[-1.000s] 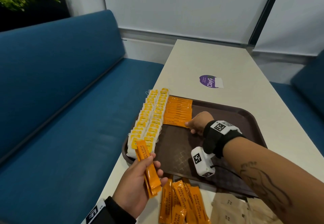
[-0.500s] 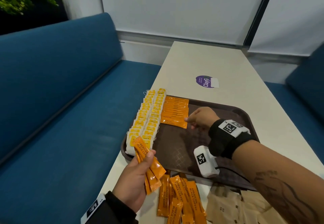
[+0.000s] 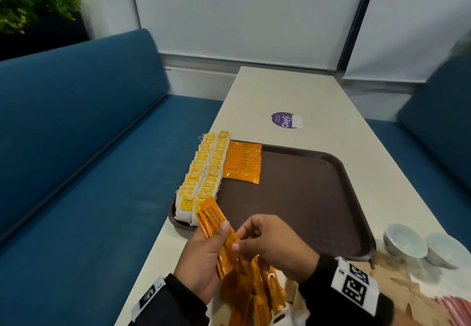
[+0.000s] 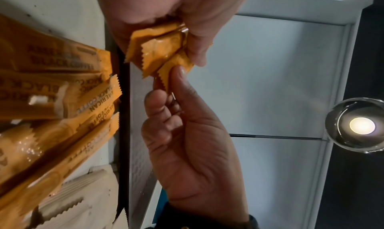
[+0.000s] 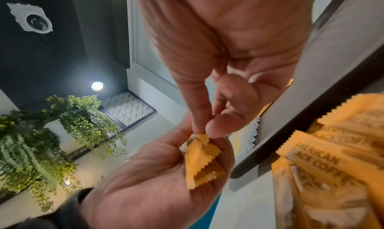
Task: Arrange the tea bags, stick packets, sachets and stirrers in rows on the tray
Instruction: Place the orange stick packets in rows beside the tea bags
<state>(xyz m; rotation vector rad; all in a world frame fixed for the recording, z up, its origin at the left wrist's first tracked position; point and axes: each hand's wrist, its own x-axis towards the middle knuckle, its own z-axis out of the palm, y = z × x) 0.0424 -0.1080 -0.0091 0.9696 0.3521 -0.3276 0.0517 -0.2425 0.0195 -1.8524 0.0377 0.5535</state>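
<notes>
My left hand [image 3: 214,239] grips a small bundle of orange stick packets [image 3: 216,223] over the table's near edge, just in front of the brown tray [image 3: 318,198]. My right hand [image 3: 235,244] pinches the near end of one packet in that bundle between thumb and forefinger; the right wrist view shows the pinch [image 5: 204,131] on the serrated packet ends [image 5: 199,160]. Two rows of yellow-tagged tea bags [image 3: 204,172] line the tray's left side. A row of orange stick packets [image 3: 243,162] lies beside them. Loose orange stick packets [image 3: 254,297] lie on the table under my hands.
Two white bowls [image 3: 405,241] stand on the table right of the tray's near corner. Brown paper sachets [image 3: 397,287] and pink packets [image 3: 453,310] lie at the near right. A purple sticker [image 3: 284,120] is beyond the tray. A blue bench [image 3: 89,172] runs along the left.
My right hand has drawn back from the orange row on the tray to the bundle in my left hand and taken hold of one packet's end. The left hand still holds its packets.
</notes>
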